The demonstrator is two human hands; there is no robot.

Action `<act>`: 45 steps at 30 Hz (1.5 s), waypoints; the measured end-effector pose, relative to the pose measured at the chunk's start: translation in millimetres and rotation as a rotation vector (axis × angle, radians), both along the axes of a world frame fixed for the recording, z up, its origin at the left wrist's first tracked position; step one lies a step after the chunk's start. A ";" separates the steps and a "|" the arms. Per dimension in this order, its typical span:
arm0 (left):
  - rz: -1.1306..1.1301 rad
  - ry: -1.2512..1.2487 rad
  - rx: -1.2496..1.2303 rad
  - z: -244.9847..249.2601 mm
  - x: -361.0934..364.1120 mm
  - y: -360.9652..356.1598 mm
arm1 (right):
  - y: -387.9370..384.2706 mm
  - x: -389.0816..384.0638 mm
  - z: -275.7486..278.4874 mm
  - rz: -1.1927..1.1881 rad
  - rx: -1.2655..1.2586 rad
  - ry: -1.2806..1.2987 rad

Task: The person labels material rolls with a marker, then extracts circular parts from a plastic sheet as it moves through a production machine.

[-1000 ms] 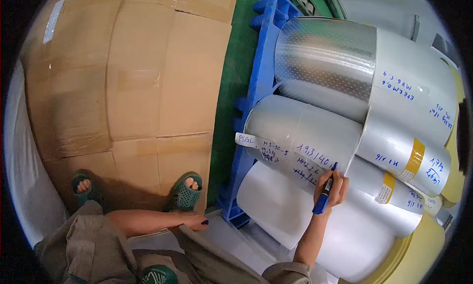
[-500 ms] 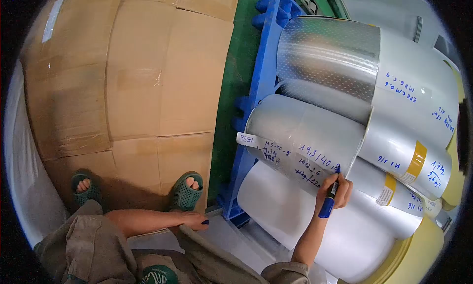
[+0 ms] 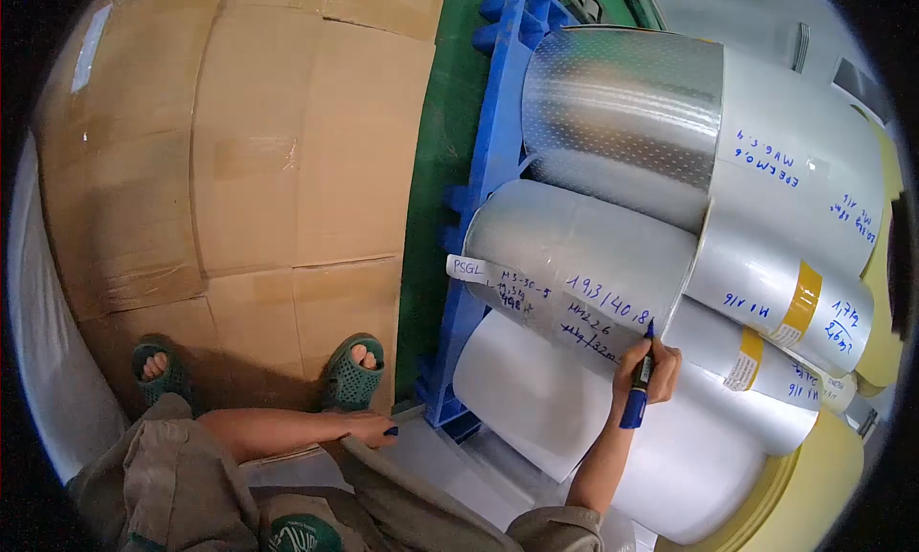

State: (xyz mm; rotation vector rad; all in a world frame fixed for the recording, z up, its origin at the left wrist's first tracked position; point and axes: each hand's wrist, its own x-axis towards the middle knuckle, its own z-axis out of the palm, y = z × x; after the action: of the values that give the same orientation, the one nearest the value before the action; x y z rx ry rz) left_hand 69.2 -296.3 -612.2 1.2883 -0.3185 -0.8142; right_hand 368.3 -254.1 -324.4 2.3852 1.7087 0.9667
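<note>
My right hand (image 3: 654,368) is closed around a blue marker (image 3: 636,399), its tip at the surface of a silvery wrapped roll (image 3: 584,228). Blue handwriting, with a number line ending near the tip, runs across this roll. A white label (image 3: 467,269) reading "PSGL" sticks to its left end. Low in the view, my left hand (image 3: 366,428) rests near my lap, its fingers closed on a small dark blue piece (image 3: 391,431) that looks like the marker's cap. Most of those fingers are hidden.
More rolls lie around it: a dimpled silver roll (image 3: 627,112) above, a white roll (image 3: 526,384) below, and marked rolls with yellow tape (image 3: 802,298) to the right. A blue pallet (image 3: 504,102) stands beside the cardboard-covered floor (image 3: 249,159). My feet wear green clogs (image 3: 354,375).
The marker tip has moved slightly down and past the last digit, which now reads as an 8. The whole view has shifted a little. My left hand stays in place.
</note>
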 end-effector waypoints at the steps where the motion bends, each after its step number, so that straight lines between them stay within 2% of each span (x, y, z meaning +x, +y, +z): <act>1: 0.006 -0.007 0.011 -0.6 0.1 -1.2 | 2.5 1.9 -2.8 0.003 0.013 -0.018; 4: -0.080 -0.060 0.003 -3.8 4.1 -1.7 | -1.7 0.3 -1.9 -0.026 -0.001 -0.018; 7: 0.048 -0.098 0.034 -8.0 -2.7 -10.7 | -4.9 -0.3 -1.0 -0.017 0.017 -0.030; 10: 0.005 -0.026 -0.010 -2.8 0.0 -3.1 | -6.5 1.3 -2.3 -0.023 0.024 -0.057; 13: 0.072 -0.030 0.004 -3.7 -2.5 -4.3 | -7.2 1.2 0.7 0.010 0.071 -0.043; 16: -0.034 0.036 -0.057 5.0 5.3 14.0 | 7.4 -1.1 -3.0 -0.038 0.063 -0.060; 19: 0.044 0.051 -0.145 4.9 4.8 18.4 | 5.2 5.5 -4.7 0.000 0.043 -0.132; 22: 0.459 0.192 -0.175 6.1 4.6 18.0 | 2.3 0.3 -2.7 -0.031 0.038 -0.090; 23: 0.563 0.128 -0.057 4.6 9.8 18.4 | -0.8 1.6 -2.8 -0.011 0.046 -0.182; 24: 0.667 0.064 0.063 7.4 23.7 29.6 | -13.8 -0.9 -6.2 0.027 0.084 -0.057; 25: 0.836 0.106 0.076 7.8 39.3 38.6 | -34.1 -4.1 -11.6 0.068 0.122 0.069; 27: 1.153 0.151 0.091 13.1 78.3 66.8 | -21.5 -33.1 -17.7 -0.381 -0.124 0.492; 29: 1.357 0.095 0.092 14.7 121.0 91.1 | 2.8 -63.4 -54.3 -0.316 -0.441 0.569; 30: 1.418 0.040 0.101 11.7 137.8 99.9 | -4.4 -53.9 -87.5 0.238 -0.430 0.349; 32: 1.319 0.078 0.096 9.4 158.8 117.8 | -17.7 -36.5 -123.4 0.213 -0.487 0.373; 35: 1.198 0.138 0.108 10.2 152.2 125.0 | -19.6 -22.5 -144.4 0.151 -0.566 0.352; 39: 1.139 0.263 0.108 -1.8 120.6 113.1 | -20.5 -21.4 -136.7 0.130 -0.591 0.323; 41: 1.179 0.306 0.106 -7.9 103.4 109.5 | -27.3 -21.8 -125.3 0.161 -0.600 0.392; 44: 1.167 0.312 0.119 -16.2 87.6 97.6 | -26.9 -13.8 -143.1 0.240 -0.365 0.180; 45: 1.133 0.322 0.121 -15.5 85.1 96.9 | -29.2 -15.5 -142.0 0.219 -0.454 0.220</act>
State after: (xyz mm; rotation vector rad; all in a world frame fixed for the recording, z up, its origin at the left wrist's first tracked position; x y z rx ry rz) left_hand 154.3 -199.4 -627.6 1.1769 0.6925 -0.0450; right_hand 352.8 -283.3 -466.5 2.0969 2.0310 0.2838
